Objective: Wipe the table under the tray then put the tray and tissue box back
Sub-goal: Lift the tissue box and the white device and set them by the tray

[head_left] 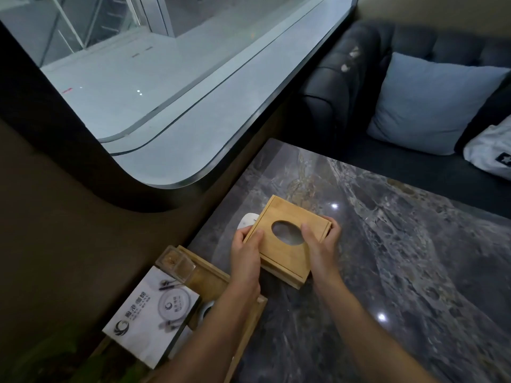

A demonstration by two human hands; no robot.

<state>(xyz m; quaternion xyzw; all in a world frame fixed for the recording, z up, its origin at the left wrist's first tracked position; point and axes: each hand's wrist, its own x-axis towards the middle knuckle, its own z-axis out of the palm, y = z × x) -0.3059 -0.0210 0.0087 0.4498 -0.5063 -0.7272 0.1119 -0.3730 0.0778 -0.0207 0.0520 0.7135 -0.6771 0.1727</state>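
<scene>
A wooden tissue box (282, 252) with an oval hole in its lid sits near the left edge of the grey marble table (401, 258). My left hand (246, 250) grips its left side and my right hand (320, 244) grips its right side, thumbs on the lid. A wooden tray (213, 275) lies at the table's near left corner, partly under my left forearm. It holds a white printed packet (152, 313) and a clear toothpick holder (175, 262). A small white object (247, 221) shows just behind the box's left corner.
A dark wall with a large curved window (166, 92) borders the table on the left. A dark sofa (359, 64) with a light blue cushion (425, 103) and a white cushion (489, 153) stands beyond the far edge. Green leaves (49, 357) show at the lower left.
</scene>
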